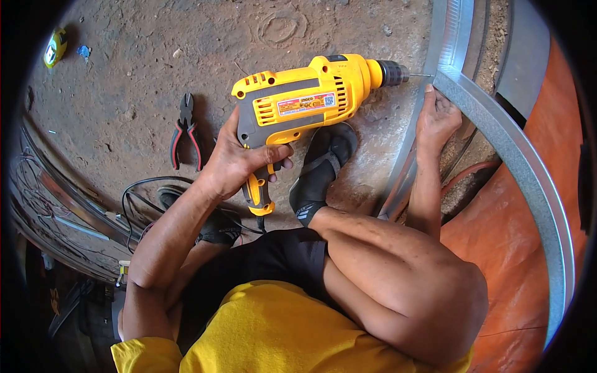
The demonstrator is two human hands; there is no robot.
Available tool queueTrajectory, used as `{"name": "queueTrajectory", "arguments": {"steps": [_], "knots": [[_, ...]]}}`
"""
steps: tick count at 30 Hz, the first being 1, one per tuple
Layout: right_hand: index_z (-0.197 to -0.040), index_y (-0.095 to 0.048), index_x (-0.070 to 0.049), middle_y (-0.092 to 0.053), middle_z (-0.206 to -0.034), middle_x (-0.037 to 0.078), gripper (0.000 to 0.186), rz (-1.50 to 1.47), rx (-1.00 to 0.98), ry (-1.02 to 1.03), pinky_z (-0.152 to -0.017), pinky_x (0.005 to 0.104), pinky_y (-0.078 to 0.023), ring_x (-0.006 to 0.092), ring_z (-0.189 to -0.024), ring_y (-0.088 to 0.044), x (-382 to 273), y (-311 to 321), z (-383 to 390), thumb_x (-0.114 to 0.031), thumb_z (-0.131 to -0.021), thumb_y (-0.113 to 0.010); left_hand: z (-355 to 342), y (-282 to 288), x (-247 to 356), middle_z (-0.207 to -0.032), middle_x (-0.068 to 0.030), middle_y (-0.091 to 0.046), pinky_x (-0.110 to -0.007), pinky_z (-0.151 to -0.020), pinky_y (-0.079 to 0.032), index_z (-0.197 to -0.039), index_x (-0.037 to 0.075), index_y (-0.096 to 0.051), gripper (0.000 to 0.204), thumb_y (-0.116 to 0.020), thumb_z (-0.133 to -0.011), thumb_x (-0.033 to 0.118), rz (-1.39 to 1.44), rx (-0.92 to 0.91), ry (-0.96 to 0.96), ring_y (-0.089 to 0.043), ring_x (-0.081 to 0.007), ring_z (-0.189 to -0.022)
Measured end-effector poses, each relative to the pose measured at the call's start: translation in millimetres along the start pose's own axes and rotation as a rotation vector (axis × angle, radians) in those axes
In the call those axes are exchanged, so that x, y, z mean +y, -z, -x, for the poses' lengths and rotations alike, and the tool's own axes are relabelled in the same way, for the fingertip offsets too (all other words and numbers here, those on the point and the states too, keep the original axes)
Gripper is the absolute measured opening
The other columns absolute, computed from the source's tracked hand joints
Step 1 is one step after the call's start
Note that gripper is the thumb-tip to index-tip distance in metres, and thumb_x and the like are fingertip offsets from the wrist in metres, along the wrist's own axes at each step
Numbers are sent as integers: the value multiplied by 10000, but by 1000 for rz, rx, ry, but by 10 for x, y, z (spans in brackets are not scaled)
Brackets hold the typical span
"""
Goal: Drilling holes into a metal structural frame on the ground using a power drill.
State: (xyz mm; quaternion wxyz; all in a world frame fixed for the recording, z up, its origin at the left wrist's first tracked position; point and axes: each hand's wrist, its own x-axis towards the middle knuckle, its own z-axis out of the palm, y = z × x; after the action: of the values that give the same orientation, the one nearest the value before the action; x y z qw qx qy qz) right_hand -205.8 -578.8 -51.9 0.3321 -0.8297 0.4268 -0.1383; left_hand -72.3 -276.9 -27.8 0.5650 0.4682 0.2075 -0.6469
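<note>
My left hand is wrapped round the handle of a yellow and grey power drill, its fingers near the trigger. The drill lies sideways in the air, its black chuck pointing right. A thin drill bit reaches to the corner where galvanized metal channels meet; whether it has entered the metal I cannot tell. Just below that joint, my right hand has its fingers curled against the metal channel, thumb close to the bit's tip. Part of its grip is hidden.
On the dirt floor lie red-and-black pliers and a yellow tape measure. The drill's black cable loops by my foot. An orange sheet spreads under the curved channel at right. Loose wires lie at far left.
</note>
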Motion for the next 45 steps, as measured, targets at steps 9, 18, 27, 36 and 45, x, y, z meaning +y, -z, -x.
{"name": "queueTrajectory", "arguments": {"steps": [9,18,27,36,45], "knots": [[-949,-622,146,-683,-873,163,189,0,7,-9,-730,291,-506,176,-795,-654,-6,-17,-17,-23,-865,-602,-14,16,4,-928,-112,-645,-269,-497,-544,-1233,76,-384,553,-693,-782,-12,-36,-20,-29,-659,-172,-684],[-915,-633,145,-685,-854,159,182,42,15,13,-714,291,-504,178,-768,-653,30,7,-7,-26,-855,-610,11,11,-14,-952,-114,-639,-270,-502,-550,-1239,74,-372,566,-695,-783,-11,6,-25,-24,-663,-181,-698],[-913,-635,145,-684,-838,165,183,40,12,-23,-711,291,-502,180,-764,-651,4,-7,-17,-27,-853,-613,5,-14,11,-969,-125,-644,-273,-504,-545,-1247,73,-366,581,-710,-783,8,28,-18,-15,-671,-194,-729],[-921,-629,148,-684,-844,165,187,29,4,6,-709,290,-505,180,-762,-654,9,4,-15,-27,-854,-611,14,-2,0,-957,-124,-644,-277,-501,-545,-1257,76,-364,579,-684,-783,-17,35,-29,-13,-668,-193,-713],[-942,-623,150,-684,-868,171,199,30,6,-26,-720,294,-507,183,-781,-657,15,11,-11,-31,-861,-608,-12,18,-27,-928,-110,-645,-269,-503,-547,-1243,78,-378,567,-691,-779,-18,-20,-17,-36,-661,-179,-686]]}}
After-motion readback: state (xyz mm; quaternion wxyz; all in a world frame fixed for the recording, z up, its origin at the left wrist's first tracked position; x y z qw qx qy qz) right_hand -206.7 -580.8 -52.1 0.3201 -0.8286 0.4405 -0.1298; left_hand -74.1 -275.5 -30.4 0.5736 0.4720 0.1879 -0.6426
